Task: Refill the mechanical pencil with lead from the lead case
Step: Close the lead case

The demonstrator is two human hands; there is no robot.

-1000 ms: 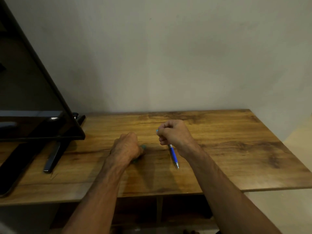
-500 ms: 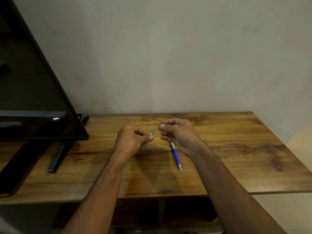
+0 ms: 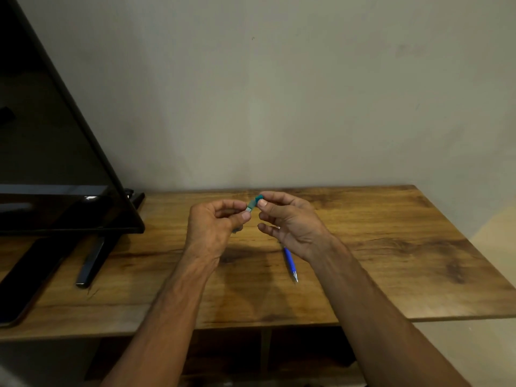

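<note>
A small teal lead case [image 3: 252, 203] is held in the air above the wooden table [image 3: 391, 247], tilted up to the right. My left hand [image 3: 215, 227] pinches its lower end between thumb and fingers. My right hand [image 3: 290, 219] pinches its darker teal top end with thumb and forefinger, the other fingers spread below. The blue mechanical pencil [image 3: 289, 262] lies on the table under my right wrist, metal tip toward me; its upper part is hidden by the hand.
A large black screen [image 3: 55, 163] leans at the left on black stand feet [image 3: 92, 261]. A plain wall rises right behind the table. The table's front edge runs just below my forearms, with a shelf underneath.
My right hand let go of the pencil, which now lies on the table. Both hands rose, and the right fingers closed on the top of the lead case held by the left.
</note>
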